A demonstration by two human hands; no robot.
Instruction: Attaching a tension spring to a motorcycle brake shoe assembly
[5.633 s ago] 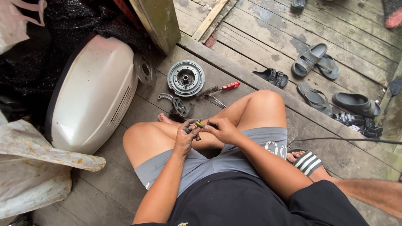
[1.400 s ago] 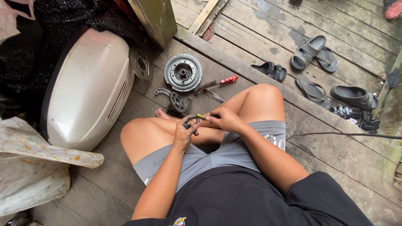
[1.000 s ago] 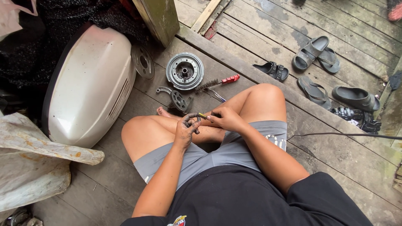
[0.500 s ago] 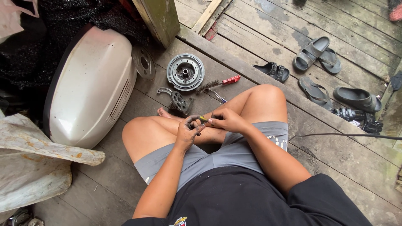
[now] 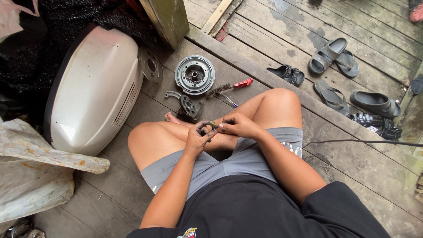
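Above the crossed legs, the left hand (image 5: 197,137) and the right hand (image 5: 235,127) pinch one small greenish part (image 5: 213,125) with closed fingertips, as before. The gear (image 5: 189,106) lies at eleven o'clock, unmoved; the view shifted slightly.

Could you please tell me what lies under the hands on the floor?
Under the left hand and right hand are crossed bare legs; the floorboards beneath are covered.
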